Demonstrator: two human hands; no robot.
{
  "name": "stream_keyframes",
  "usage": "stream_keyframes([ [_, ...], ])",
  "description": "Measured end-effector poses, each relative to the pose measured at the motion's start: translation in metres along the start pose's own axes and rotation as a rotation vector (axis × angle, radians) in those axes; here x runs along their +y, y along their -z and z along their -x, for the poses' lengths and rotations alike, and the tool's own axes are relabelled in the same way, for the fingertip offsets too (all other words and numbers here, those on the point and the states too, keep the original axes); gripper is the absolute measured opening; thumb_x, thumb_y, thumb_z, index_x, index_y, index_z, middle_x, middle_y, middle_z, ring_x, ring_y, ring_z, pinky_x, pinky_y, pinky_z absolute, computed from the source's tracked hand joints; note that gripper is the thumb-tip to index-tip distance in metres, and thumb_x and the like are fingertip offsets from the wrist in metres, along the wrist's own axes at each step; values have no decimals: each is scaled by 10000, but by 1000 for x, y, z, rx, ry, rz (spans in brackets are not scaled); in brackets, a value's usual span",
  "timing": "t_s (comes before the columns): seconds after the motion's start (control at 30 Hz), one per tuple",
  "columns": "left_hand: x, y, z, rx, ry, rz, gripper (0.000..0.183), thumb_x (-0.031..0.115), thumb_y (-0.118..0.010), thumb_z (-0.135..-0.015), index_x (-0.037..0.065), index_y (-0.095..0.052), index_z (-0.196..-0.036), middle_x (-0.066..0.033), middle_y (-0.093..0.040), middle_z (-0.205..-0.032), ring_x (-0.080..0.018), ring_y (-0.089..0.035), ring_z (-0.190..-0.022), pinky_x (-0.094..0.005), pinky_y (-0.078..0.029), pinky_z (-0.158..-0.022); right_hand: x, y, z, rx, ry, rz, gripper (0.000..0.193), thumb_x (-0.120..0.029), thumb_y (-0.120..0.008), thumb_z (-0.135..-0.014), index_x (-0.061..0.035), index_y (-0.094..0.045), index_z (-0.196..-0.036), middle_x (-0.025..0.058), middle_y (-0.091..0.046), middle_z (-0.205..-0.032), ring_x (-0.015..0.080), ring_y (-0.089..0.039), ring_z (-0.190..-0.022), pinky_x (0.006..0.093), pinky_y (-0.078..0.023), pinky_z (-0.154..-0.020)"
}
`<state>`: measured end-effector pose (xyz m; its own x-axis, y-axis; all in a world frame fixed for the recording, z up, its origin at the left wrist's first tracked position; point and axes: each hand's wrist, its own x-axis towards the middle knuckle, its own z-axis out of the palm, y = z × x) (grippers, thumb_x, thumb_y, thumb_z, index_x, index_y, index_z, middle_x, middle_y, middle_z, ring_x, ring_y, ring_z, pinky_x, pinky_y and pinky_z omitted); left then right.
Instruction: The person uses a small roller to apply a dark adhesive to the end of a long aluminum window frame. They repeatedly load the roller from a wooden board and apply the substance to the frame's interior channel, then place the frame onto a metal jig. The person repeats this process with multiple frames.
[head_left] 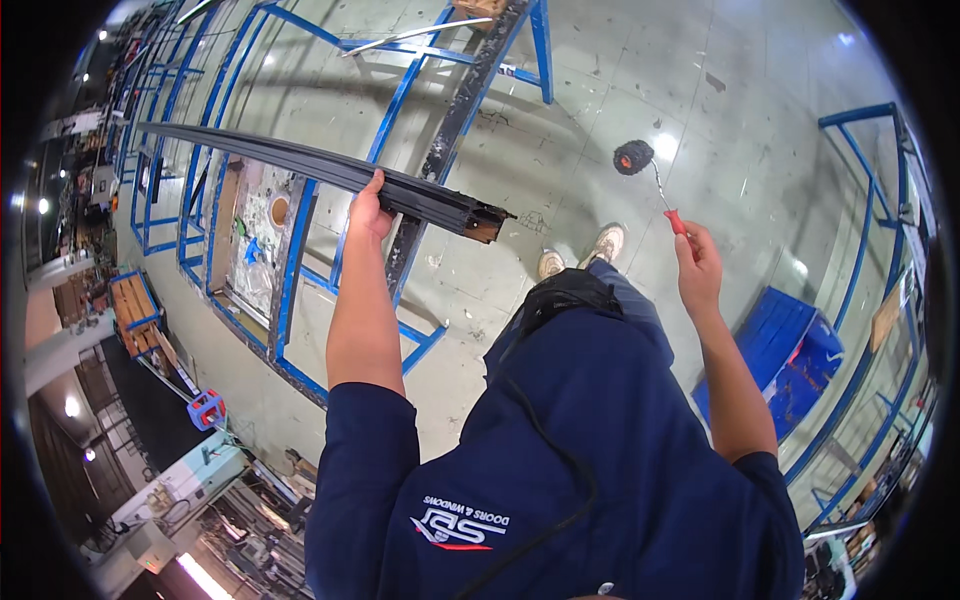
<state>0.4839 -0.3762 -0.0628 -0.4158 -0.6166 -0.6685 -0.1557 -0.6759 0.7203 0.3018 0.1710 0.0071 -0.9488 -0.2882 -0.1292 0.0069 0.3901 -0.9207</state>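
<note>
My left hand (371, 212) is closed around a long black metal profile (330, 168) near its close end, with the thumb on top. The profile's hollow, cut end (487, 224) points right, showing a brownish inside. It crosses over a black-covered beam (437, 165) of a blue frame; whether it rests on that beam I cannot tell. Out to the right, my right hand (698, 262) grips the red handle of a paint roller (633, 157). Its thin metal shaft leads up to a dark, shaggy head with an orange centre, held over the floor, apart from the profile.
Blue metal racks (395, 110) stand at left and ahead, one holding a stained board (262, 225). At right are a blue box (790, 350) and another blue rack (868, 165). My shoes (607, 243) are on the grey tiled floor (600, 60). Workshop equipment lines the far left.
</note>
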Motion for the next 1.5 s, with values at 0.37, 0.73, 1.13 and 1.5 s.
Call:
stream_keyframes([
  [0.37,21,-90,0,496,-132,-250,687,132,-798,-840,-209,-459,-1331,-260,-611,-1345,-339,-663,-1152,-430,-541,-979,-17,18,-19,59,-84,-317,221,-144,-572,-1040,-13,-610,-1214,-67,-476,-754,26,-386,-651,221,-301,-572],
  [0.73,34,-150,-11,757,-20,-1156,695,417,-676,-730,-111,-674,-1182,-263,-661,-1277,-337,-652,-1217,-363,-519,-1030,9,111,-95,262,-117,-438,201,-146,-578,-1033,-30,-596,-1195,-62,-471,-737,17,-374,-600,197,-270,-520],
  [1.13,46,-295,6,1060,-100,-1491,1036,635,-714,-812,-14,-362,-1539,-282,-357,-1561,-418,-419,-1416,-481,-371,-1163,0,242,-279,187,-44,-299,216,-128,-560,-1040,-15,-614,-1217,-61,-523,-829,31,-417,-728,223,-335,-638],
  [1.5,118,-542,-170,134,-471,-218,1027,603,-707,-896,-16,-230,-1561,-228,-402,-1487,-364,-425,-1373,-524,-360,-1140,-20,245,-473,72,-47,-444,248,-128,-558,-1033,-17,-599,-1251,-74,-460,-770,9,-372,-631,195,-280,-540],
])
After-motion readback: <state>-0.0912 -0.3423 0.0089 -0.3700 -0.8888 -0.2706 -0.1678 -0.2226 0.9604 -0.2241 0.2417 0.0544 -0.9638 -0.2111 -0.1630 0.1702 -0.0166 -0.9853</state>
